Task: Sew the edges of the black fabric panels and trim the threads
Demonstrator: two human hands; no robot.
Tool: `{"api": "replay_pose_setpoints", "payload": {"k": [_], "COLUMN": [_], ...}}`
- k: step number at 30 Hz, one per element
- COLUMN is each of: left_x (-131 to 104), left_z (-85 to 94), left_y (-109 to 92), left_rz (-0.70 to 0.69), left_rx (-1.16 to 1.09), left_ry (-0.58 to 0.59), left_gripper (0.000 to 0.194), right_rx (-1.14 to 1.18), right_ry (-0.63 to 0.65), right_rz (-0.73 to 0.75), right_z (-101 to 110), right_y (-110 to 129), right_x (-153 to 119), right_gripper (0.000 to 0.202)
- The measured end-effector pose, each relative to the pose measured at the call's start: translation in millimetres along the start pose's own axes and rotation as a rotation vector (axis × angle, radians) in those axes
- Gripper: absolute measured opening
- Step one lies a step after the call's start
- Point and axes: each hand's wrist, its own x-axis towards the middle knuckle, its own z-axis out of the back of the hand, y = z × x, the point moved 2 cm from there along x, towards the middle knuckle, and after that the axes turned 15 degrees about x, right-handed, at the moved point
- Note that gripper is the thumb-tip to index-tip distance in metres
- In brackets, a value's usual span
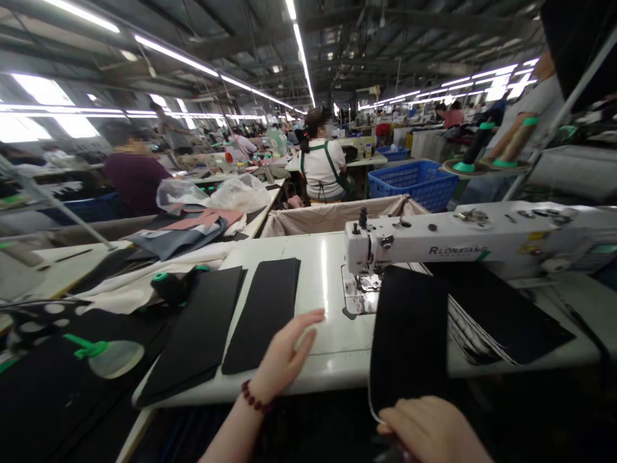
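Note:
My left hand (289,350), with a dark red bead bracelet at the wrist, hovers at the table's front edge, fingers stretched out and holding nothing. My right hand (427,424) grips the near end of a black fabric panel (412,334) that has a pale edge. The panel's far end lies beside the needle area of a white sewing machine (405,238). Something dark shows under my right hand, too unclear to name. Left of the needle lies a stack of black panels (265,308), with another black stack (197,334) beside it.
More black panels with pale edges (501,308) lie under the machine arm. At left are a dark thread cone (168,286) and grey and pink cloth pieces (187,231). A cloth-lined bin (332,218) and a blue basket (414,183) stand behind the table. Several people work farther back.

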Motion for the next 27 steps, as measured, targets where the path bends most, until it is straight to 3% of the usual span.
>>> {"api": "replay_pose_setpoints", "payload": {"k": [2,4,7,9,11,13,16,19,24,27], "left_x": [17.6,23.2,14.6,2.5,-9.8,-19.2,-22.5,-10.5,30.8,54.6], "left_z": [-39.8,-75.5,-107.0,-110.1,-102.5,-91.3,-81.9,-83.5,-91.9,-93.0], "left_y": [-38.7,-58.9,-58.4,-46.8,-33.5,-22.4,-12.3,-7.4,-5.4,-1.9], "left_rz": [-0.228,-0.349,-0.379,-0.314,-0.199,-0.078,0.032,0.058,-0.15,-0.133], "left_rx": [0.0,0.108,0.303,0.403,0.484,0.544,0.572,0.541,0.43,0.415], "left_ry": [0.196,0.281,0.256,0.225,0.166,0.084,0.005,-0.009,0.192,0.209], "left_gripper": [0.04,0.051,0.059,0.054,0.044,0.036,0.029,0.031,0.058,0.055], "right_rx": [0.003,0.19,0.501,0.526,0.401,0.216,-0.017,-0.124,-0.155,-0.163], "right_ry": [0.076,0.153,0.215,0.093,-0.066,-0.095,-0.032,-0.024,-0.09,-0.069], "right_rz": [0.009,0.023,-0.025,-0.166,-0.281,-0.332,-0.365,-0.394,-0.45,-0.439], "right_z": [-34.3,-51.5,-40.7,-17.0,6.1,17.8,14.9,5.1,1.4,1.3], "right_y": [3.7,-0.6,-16.3,-37.7,-66.3,-96.0,-130.3,-144.2,-146.1,-147.3], "right_x": [23.0,33.0,41.8,52.8,67.6,82.9,98.1,99.6,92.9,94.6], "right_gripper": [0.036,0.037,0.027,0.024,0.024,0.028,0.042,0.051,0.042,0.048]}}
